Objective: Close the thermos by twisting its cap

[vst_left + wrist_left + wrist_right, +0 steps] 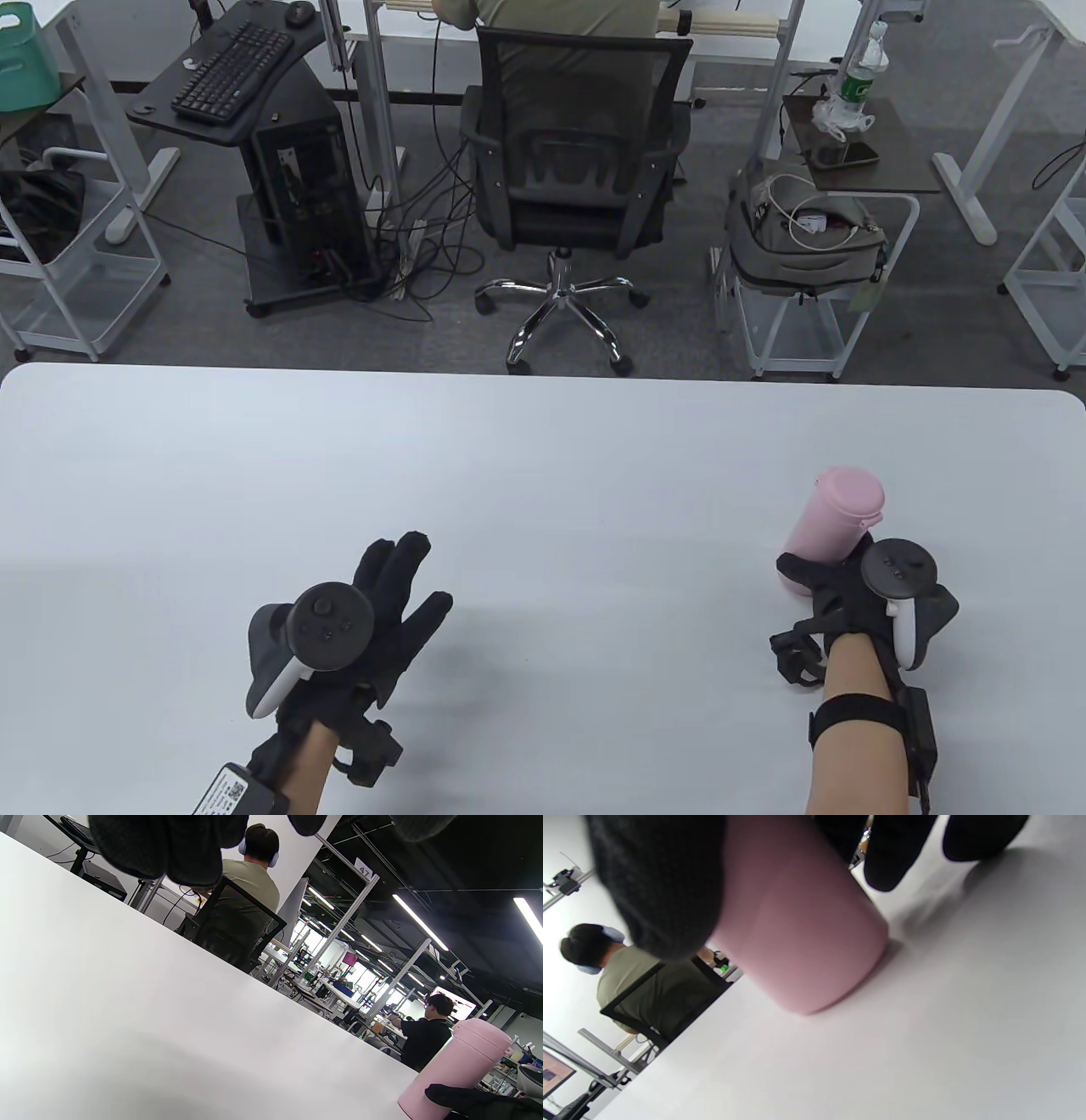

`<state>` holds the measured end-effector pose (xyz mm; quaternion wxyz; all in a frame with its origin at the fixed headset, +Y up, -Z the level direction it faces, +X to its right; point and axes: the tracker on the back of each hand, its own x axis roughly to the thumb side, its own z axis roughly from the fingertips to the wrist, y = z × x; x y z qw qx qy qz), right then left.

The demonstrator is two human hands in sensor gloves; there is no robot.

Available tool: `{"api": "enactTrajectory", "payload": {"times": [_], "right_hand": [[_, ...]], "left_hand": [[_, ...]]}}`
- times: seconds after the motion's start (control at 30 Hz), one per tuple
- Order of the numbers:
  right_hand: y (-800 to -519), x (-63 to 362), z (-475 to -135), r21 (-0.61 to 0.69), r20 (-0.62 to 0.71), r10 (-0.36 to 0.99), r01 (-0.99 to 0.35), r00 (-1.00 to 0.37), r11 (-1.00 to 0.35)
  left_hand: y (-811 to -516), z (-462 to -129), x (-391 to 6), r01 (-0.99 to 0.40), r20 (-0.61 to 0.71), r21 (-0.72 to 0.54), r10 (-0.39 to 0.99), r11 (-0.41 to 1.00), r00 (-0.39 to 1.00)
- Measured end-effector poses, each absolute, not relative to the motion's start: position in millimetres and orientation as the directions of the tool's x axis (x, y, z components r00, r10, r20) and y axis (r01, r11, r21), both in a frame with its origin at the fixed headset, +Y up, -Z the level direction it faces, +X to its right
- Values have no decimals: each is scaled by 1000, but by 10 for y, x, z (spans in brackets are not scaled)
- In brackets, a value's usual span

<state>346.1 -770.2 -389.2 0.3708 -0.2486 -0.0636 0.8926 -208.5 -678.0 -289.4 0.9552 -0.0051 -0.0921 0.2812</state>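
Note:
A pink thermos (pixel 827 526) stands upright on the white table (pixel 543 475) at the right, its pink cap (pixel 851 494) on top. My right hand (pixel 827 586) grips the lower body of the thermos from the near side. In the right wrist view the pink body (pixel 797 925) fills the middle with my gloved fingers (pixel 666 882) around it. My left hand (pixel 399 594) is open and empty, fingers spread flat over the table at the left, well apart from the thermos. The thermos also shows in the left wrist view (pixel 458 1065).
Beyond the table's far edge stand a black office chair (pixel 568 170) with a seated person, a computer stand with a keyboard (pixel 233 72), and a cart with a grey bag (pixel 802 238).

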Motion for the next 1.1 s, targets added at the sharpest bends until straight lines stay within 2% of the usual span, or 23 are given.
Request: {"api": "enactTrajectory", "payload": {"times": [0.2,0.33,0.4,0.43,0.47,0.5,0.53,0.63,0.73,0.83,0.93,1.1], "right_hand": [[-7669,3454,-3823,-253,-351,715,-674,-605,-694],[-7467,3449,-3618,-238,-315,708,-669,-633,-704],[-7225,3403,-3437,-301,-324,593,-514,-738,-804],[-7059,3331,-3328,-331,-334,486,-383,-807,-863],[-6987,3294,-3281,-338,-340,435,-324,-834,-884],[-6791,3119,-3133,-353,-333,300,-176,-894,-919],[-6687,2978,-3054,-382,-294,238,-115,-926,-917],[-6517,2382,-2859,-418,-73,164,-119,-984,-900],[-6626,1695,-2803,-295,136,87,-124,-987,-948],[-6891,1215,-2829,-165,240,-28,-13,-970,-986],[-7083,1048,-2846,-129,268,-104,72,-958,-989],[-7220,1023,-2836,-82,293,-107,87,-950,-993]], "left_hand": [[-6771,-2881,-2072,-538,178,-55,538,841,824],[-6745,-2849,-2081,-487,180,-4,480,873,859],[-6731,-2830,-2081,-410,167,41,398,911,902],[-6725,-2819,-2073,-343,154,80,329,936,932],[-6721,-2813,-2063,-291,144,108,275,951,951],[-6719,-2802,-2042,-198,122,154,180,968,976],[-6727,-2794,-2010,-97,97,191,80,977,992],[-6802,-2809,-1905,116,59,209,-130,971,990],[-6970,-2849,-1797,230,105,110,-241,967,965],[-7133,-2859,-1779,209,148,37,-212,977,966],[-7277,-2853,-1789,201,168,19,-202,979,965],[-7411,-2915,-1833,220,163,-27,-213,975,963]]}}
